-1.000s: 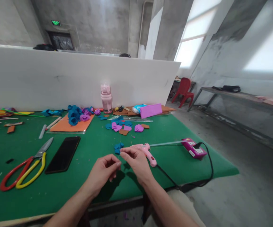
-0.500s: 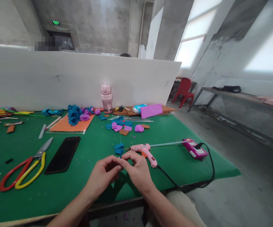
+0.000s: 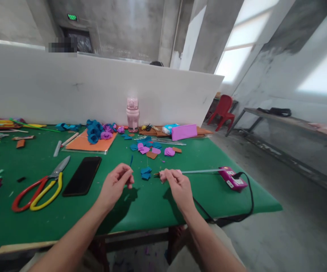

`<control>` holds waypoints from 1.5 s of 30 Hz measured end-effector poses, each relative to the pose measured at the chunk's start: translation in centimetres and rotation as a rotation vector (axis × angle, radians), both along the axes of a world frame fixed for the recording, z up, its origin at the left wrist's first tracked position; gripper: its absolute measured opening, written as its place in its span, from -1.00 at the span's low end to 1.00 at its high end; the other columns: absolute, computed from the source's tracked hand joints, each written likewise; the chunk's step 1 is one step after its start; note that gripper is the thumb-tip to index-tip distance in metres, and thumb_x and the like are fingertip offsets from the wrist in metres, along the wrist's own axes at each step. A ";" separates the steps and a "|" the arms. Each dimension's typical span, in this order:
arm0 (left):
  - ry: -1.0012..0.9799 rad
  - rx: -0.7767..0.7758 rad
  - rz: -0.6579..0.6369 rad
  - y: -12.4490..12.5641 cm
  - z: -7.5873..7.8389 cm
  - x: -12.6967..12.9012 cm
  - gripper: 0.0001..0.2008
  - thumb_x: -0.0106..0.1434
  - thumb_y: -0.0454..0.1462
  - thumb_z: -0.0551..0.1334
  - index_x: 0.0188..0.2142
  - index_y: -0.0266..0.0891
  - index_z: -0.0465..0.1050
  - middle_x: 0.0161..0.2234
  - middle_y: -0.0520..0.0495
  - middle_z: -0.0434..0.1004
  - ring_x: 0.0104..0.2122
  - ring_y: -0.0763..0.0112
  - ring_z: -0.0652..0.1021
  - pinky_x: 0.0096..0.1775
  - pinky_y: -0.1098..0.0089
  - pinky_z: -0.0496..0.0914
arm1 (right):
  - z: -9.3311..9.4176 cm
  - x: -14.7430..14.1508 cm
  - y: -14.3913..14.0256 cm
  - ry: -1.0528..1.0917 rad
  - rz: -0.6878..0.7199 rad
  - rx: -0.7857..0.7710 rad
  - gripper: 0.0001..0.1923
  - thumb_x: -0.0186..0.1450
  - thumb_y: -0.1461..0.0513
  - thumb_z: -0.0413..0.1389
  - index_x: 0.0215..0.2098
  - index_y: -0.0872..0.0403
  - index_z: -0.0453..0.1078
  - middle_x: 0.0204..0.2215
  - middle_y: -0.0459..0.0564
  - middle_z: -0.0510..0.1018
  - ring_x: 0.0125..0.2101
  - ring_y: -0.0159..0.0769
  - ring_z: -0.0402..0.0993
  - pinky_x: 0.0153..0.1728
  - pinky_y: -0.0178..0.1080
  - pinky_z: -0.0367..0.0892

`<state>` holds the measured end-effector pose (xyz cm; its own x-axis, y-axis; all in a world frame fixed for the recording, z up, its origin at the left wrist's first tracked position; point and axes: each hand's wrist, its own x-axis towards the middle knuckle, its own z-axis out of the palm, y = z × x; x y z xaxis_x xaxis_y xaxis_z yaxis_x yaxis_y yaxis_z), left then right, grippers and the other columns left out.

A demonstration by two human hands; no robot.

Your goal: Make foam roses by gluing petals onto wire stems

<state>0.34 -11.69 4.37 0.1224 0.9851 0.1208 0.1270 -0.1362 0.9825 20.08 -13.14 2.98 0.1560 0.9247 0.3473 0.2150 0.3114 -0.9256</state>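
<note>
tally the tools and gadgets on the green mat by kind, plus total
Red-and-yellow-handled scissors: 1
Black slab phone: 1
Pink hot-glue gun, under the right hand: 1
Pink power strip: 1
Pink plastic bottle: 1
Total: 5

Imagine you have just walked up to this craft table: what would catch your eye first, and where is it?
Most striking are the two hands over the green table's near edge: the left hand pinches a thin blue-tipped wire, while the right hand covers the pink glue gun. Left of them lie big red-and-yellow scissors beside a black phone.
</note>
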 end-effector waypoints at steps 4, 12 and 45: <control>0.006 0.009 0.085 1.1 -0.7 -1.1 -0.80 0.14 -0.12 0.11 -0.41 -0.21 0.25 -0.66 0.15 0.27 -0.68 0.57 0.25 -0.59 0.54 0.13 | 0.4 -0.2 0.6 -0.080 0.047 0.030 -0.82 0.14 0.12 0.11 -0.34 0.01 0.47 -0.38 -0.02 0.54 -0.34 -0.27 0.41 -0.29 -0.23 0.28; 0.040 0.030 0.210 2.5 -1.3 -3.7 -0.80 0.08 -0.14 0.14 -0.51 -0.24 0.27 -0.71 0.15 0.24 -0.70 0.60 0.20 -0.60 0.55 0.09 | 2.1 -2.2 3.2 0.269 0.241 -0.076 -0.58 0.16 0.18 0.02 0.00 -0.08 0.28 -0.26 -0.08 0.52 -0.57 -0.47 0.39 -0.24 -0.16 0.35; -0.024 0.038 0.168 2.3 -1.5 -3.6 -0.77 0.06 -0.12 0.14 -0.50 -0.26 0.28 -0.72 0.14 0.27 -0.73 0.62 0.17 -0.63 0.55 0.06 | 2.2 -0.9 5.6 -0.802 0.255 0.213 -0.51 0.23 0.26 -0.01 0.13 -0.02 0.15 0.15 0.10 0.19 0.01 -0.12 0.29 0.01 0.04 0.17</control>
<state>-3.28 -9.35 2.88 -0.0470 0.9861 0.1594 0.1273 -0.1523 0.9801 19.20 -7.56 5.18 -0.4133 0.8009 0.4334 0.6774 0.5884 -0.4414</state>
